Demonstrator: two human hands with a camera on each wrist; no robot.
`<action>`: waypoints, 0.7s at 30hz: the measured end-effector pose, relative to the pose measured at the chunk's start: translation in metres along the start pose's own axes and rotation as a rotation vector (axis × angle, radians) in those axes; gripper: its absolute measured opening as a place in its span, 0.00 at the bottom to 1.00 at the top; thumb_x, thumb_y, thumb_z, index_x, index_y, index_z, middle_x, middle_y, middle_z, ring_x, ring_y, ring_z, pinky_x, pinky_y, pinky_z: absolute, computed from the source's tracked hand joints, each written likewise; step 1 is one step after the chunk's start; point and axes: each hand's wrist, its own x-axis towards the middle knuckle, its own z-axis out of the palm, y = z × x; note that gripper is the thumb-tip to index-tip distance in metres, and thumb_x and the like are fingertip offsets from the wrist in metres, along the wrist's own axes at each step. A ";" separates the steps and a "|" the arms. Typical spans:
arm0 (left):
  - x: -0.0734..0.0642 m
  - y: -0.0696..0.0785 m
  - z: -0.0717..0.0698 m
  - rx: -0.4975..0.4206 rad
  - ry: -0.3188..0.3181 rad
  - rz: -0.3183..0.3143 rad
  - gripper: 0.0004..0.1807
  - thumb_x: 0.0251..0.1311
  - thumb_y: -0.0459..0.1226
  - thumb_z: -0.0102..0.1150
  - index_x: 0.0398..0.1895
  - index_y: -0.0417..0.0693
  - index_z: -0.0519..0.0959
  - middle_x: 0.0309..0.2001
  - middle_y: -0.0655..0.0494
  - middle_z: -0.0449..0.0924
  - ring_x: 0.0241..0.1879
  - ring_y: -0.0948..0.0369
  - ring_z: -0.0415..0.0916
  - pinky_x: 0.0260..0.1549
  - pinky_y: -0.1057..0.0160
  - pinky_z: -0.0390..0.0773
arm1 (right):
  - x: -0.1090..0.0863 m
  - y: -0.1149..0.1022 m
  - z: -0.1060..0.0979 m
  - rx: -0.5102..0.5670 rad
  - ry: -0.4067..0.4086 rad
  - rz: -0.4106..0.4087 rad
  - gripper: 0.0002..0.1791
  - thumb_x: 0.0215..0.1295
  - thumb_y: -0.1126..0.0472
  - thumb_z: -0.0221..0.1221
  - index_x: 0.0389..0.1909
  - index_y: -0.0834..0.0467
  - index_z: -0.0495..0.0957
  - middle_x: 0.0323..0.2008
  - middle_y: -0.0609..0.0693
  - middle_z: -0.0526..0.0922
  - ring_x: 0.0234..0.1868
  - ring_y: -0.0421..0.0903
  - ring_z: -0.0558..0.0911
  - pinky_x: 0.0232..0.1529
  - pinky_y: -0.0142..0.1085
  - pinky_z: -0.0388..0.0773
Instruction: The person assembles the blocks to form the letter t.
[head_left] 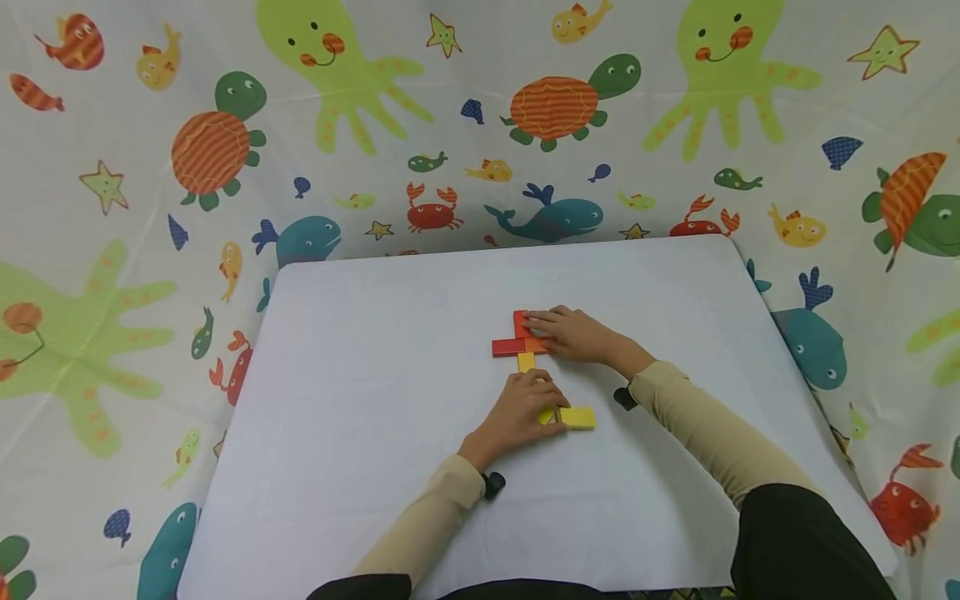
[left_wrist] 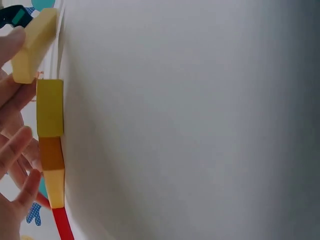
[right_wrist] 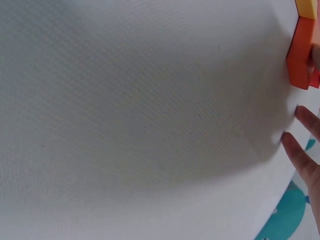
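My left hand point(head_left: 519, 417) pinches a yellow block point(head_left: 577, 417) between thumb and fingers. In the left wrist view, this block point(left_wrist: 36, 42) is tilted beside the end of a row of blocks. Other left fingers lie over part of the row, hiding some of it. A yellow block point(head_left: 527, 361) shows above the left hand. Farther up are a red block point(head_left: 507, 348), an orange block point(head_left: 535, 345) and another red block point(head_left: 519, 322). My right hand point(head_left: 581, 336) touches the orange block with a fingertip. Its other fingers are extended, two reaching the table in the right wrist view.
The blocks lie on a white-covered table point(head_left: 360, 400). Behind and beside it hangs a cloth point(head_left: 450, 75) printed with sea animals. A dark wrist device point(head_left: 492, 485) sits at the left cuff, and another device point(head_left: 624, 398) at the right cuff.
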 end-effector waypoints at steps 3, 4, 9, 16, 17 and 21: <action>0.001 0.001 0.002 0.025 -0.030 -0.009 0.17 0.64 0.56 0.69 0.52 0.64 0.87 0.51 0.69 0.86 0.66 0.61 0.67 0.64 0.50 0.69 | 0.000 0.001 0.001 0.000 -0.001 -0.003 0.34 0.76 0.55 0.60 0.80 0.47 0.63 0.81 0.50 0.63 0.75 0.61 0.68 0.70 0.68 0.69; 0.001 0.001 0.003 0.033 -0.037 -0.013 0.17 0.64 0.57 0.69 0.51 0.65 0.86 0.51 0.69 0.86 0.67 0.61 0.67 0.65 0.50 0.68 | 0.000 0.001 0.001 -0.003 0.002 -0.005 0.34 0.76 0.55 0.60 0.80 0.47 0.63 0.81 0.50 0.63 0.75 0.61 0.68 0.69 0.68 0.70; 0.001 0.002 0.003 0.057 -0.063 -0.037 0.18 0.62 0.58 0.70 0.49 0.63 0.83 0.53 0.65 0.81 0.69 0.58 0.64 0.69 0.46 0.64 | 0.001 0.002 0.002 -0.011 0.004 -0.003 0.35 0.76 0.54 0.60 0.81 0.46 0.62 0.81 0.50 0.62 0.76 0.61 0.68 0.70 0.66 0.70; 0.000 0.004 0.004 0.079 -0.089 -0.076 0.19 0.62 0.59 0.69 0.48 0.63 0.80 0.56 0.62 0.78 0.72 0.56 0.61 0.72 0.42 0.58 | 0.002 0.003 0.004 -0.009 0.011 -0.004 0.35 0.76 0.54 0.60 0.81 0.45 0.62 0.82 0.49 0.62 0.75 0.60 0.68 0.71 0.65 0.70; 0.000 0.005 0.004 0.076 -0.091 -0.077 0.19 0.62 0.59 0.69 0.48 0.62 0.81 0.56 0.62 0.78 0.72 0.55 0.61 0.72 0.42 0.58 | 0.001 0.003 0.004 -0.008 0.016 -0.006 0.35 0.76 0.54 0.60 0.81 0.45 0.62 0.81 0.50 0.62 0.75 0.60 0.68 0.70 0.66 0.70; -0.001 0.006 0.003 0.074 -0.104 -0.083 0.19 0.62 0.58 0.69 0.48 0.62 0.81 0.56 0.61 0.77 0.72 0.56 0.60 0.72 0.41 0.57 | 0.000 0.002 0.004 0.000 0.031 -0.012 0.34 0.76 0.54 0.59 0.80 0.46 0.63 0.81 0.50 0.64 0.74 0.60 0.69 0.70 0.67 0.70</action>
